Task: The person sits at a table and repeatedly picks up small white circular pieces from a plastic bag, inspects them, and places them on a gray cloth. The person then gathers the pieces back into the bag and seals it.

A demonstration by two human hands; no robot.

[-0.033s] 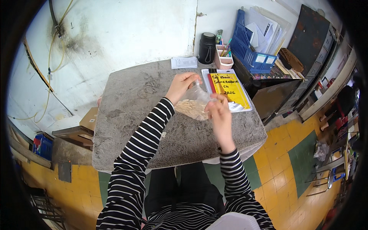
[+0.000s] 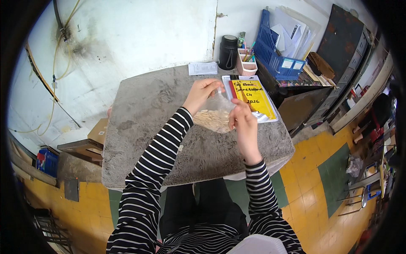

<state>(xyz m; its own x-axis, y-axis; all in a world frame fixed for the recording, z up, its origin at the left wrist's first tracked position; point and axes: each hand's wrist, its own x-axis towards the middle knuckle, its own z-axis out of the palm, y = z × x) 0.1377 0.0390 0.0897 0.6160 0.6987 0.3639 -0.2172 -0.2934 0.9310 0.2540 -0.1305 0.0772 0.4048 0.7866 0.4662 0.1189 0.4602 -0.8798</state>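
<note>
A clear plastic bag point(image 2: 213, 119) holds many small pale, elongated pieces, like seeds or kernels, in its lower part. My left hand point(image 2: 204, 94) is closed in a pinch on the gathered top of the bag. Against the bag's right side, my right hand point(image 2: 244, 121) has its fingers curled in. Whether those fingers grip the plastic or something small, I cannot make out. The bag is just over the grey plush-covered table point(image 2: 146, 139), and a small whitish bit point(image 2: 181, 147) lies nearer to me.
Right of the bag lies a yellow-covered notebook point(image 2: 253, 99) on a clipboard. Along the back are papers point(image 2: 203, 68), a black flask point(image 2: 228, 53) and a pink pen basket point(image 2: 246, 63). A blue file rack point(image 2: 281, 65) stands on a dark cabinet point(image 2: 302, 108) at the right.
My right hand has shifted slightly right and down, and its fingers look sharper. The left hand stays on the bag's top, barely moved.
</note>
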